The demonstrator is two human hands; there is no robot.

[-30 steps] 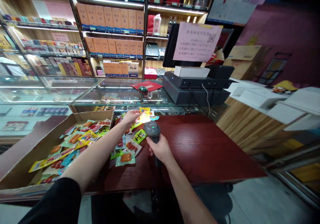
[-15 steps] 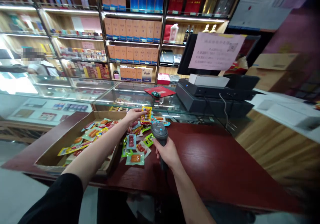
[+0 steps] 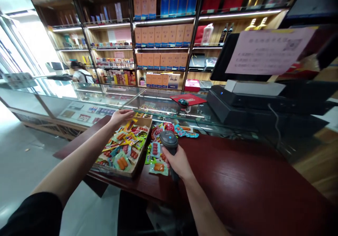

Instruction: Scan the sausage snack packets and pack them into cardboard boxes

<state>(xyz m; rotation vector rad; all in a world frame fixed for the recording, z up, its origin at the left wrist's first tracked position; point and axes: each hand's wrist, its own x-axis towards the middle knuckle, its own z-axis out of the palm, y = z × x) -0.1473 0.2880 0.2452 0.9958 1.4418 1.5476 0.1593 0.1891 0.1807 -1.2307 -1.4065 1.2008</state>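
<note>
My left hand is over the back left of a shallow cardboard box, its fingers stretched out and holding nothing. Just below it is a yellow snack packet, slightly blurred. The box holds many small packets, among them a clear one with orange sausages. My right hand is wrapped round the handle of a dark barcode scanner, upright over the red-brown table. Beside the box lie loose packets, one with dark red pieces and one with orange pieces; the scanner partly hides this pile.
Behind the table runs a glass counter with a red mat and a mouse. To the right are a monitor with a pink notice and a black cash drawer. A person is at the far left.
My left hand has moved left from the loose pile to above the box and let go of the yellow packet. The camera view has turned left. My right hand still grips the scanner.
</note>
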